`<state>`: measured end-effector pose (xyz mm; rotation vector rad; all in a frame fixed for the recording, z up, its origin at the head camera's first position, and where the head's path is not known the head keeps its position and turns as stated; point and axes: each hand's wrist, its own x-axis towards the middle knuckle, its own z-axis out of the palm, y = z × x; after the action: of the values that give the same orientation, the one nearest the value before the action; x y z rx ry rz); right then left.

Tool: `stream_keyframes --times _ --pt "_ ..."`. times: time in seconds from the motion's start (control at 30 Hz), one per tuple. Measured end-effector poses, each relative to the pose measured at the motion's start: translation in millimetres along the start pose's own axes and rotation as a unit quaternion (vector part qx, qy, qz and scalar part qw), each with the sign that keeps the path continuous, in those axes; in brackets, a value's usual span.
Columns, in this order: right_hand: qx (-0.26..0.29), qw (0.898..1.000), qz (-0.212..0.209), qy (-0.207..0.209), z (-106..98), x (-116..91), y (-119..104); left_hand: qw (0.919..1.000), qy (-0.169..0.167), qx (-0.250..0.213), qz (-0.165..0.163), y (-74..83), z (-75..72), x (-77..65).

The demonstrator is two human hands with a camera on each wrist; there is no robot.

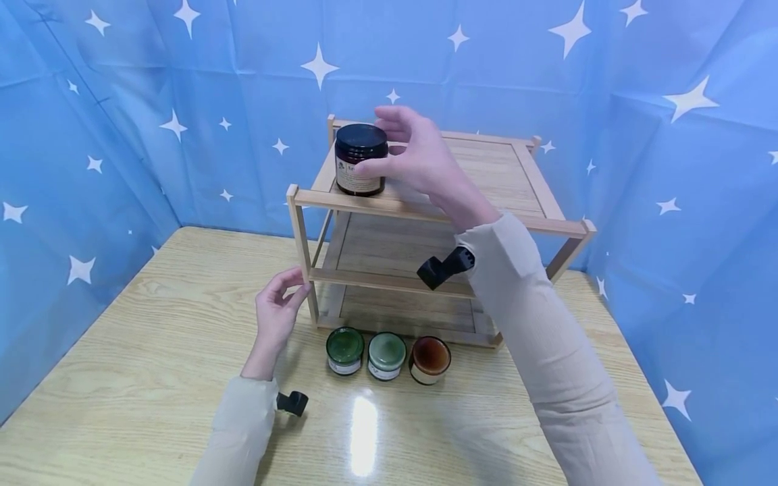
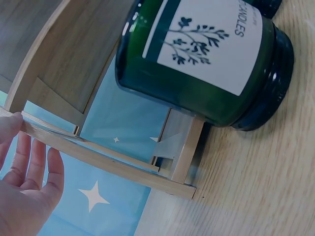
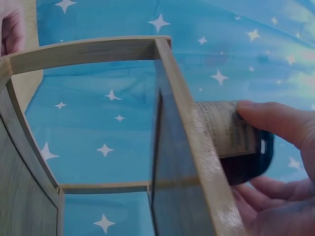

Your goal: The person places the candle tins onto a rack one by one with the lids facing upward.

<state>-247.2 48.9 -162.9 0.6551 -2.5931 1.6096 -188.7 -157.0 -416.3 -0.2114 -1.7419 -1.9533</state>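
Observation:
On the left end of the wooden rack's top shelf (image 1: 486, 169) stands a dark candle jar (image 1: 360, 179) with a black lid and cream label. My right hand (image 1: 419, 152) holds it from the right, thumb on the label (image 3: 224, 128) and fingers curved round the other side. Lower down, my left hand (image 1: 279, 307) grips the rack's front left post (image 1: 302, 236); the left wrist view shows the thumb on the wood, fingers behind. Before the rack, a dark green candle jar (image 1: 345, 345), a light green candle jar (image 1: 387, 351) and an amber candle jar (image 1: 430, 356) stand in a row.
The rack has two lower shelves (image 1: 395, 246) under the top one. It stands on a pale wood table (image 1: 152, 351). A blue curtain (image 1: 243, 101) with white stars hangs behind and at both sides. In the left wrist view, the green jar (image 2: 216, 93) rests lid side down.

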Motion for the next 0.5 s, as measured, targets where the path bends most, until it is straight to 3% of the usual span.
stream_keyframes --times 0.5 --pt "0.035 0.998 -0.040 0.038 -22.6 -36.5 0.5 0.9999 0.005 -0.010 0.004 -0.6 1.7 1.0"
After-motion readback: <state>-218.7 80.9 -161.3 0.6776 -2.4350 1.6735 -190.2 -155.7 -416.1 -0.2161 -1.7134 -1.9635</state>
